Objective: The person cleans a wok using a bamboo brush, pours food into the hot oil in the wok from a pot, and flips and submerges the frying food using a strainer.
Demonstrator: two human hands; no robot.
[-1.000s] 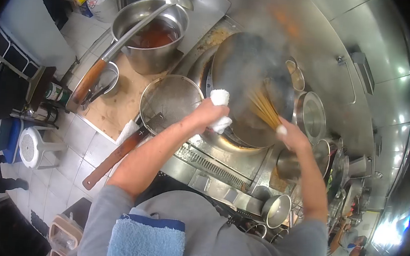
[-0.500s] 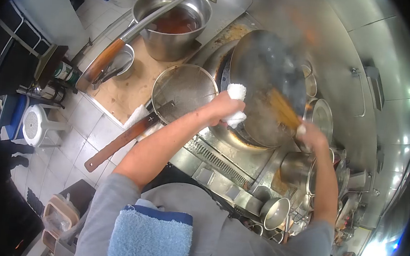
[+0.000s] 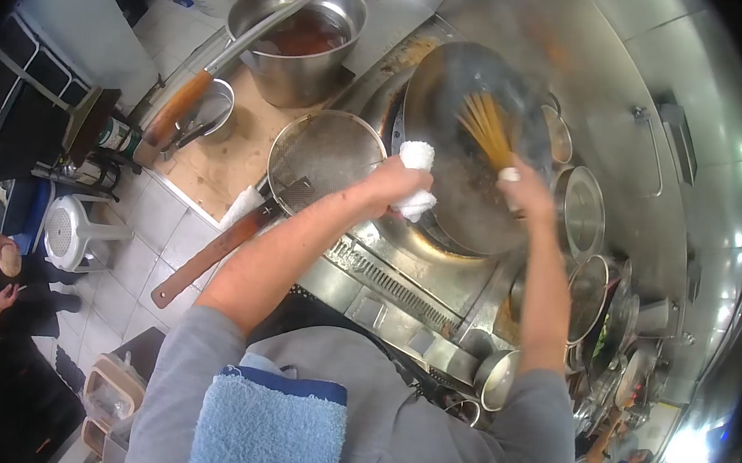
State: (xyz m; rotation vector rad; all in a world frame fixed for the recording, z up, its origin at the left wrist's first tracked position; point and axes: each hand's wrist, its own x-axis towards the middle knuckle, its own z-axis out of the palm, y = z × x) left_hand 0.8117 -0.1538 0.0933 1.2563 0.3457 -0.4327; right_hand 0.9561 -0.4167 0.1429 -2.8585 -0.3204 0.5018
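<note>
My left hand (image 3: 394,185) is closed around a folded white cloth (image 3: 417,155) at the near-left rim of a large dark wok (image 3: 465,212). Any handle under the cloth is hidden. In my right hand (image 3: 529,192) is a bamboo wok brush (image 3: 487,125), its bristles fanned out over the wok's inside. The wok is tilted on the stove, its bottom dark and hazy with steam. Beside my left forearm lies a wire-mesh strainer (image 3: 324,159) with a wooden handle.
A steel pot (image 3: 289,74) of reddish-brown liquid stands at upper left, a long ladle (image 3: 256,34) across it. Metal pans and bowls (image 3: 580,214) crowd the right. A white stool (image 3: 71,227) is on the floor; another person's hands (image 3: 7,279) show at far left.
My right hand has swung left and up, taking the brush from the wok's right side toward its far middle. The view has shifted slightly, and the person at far left shows more.
</note>
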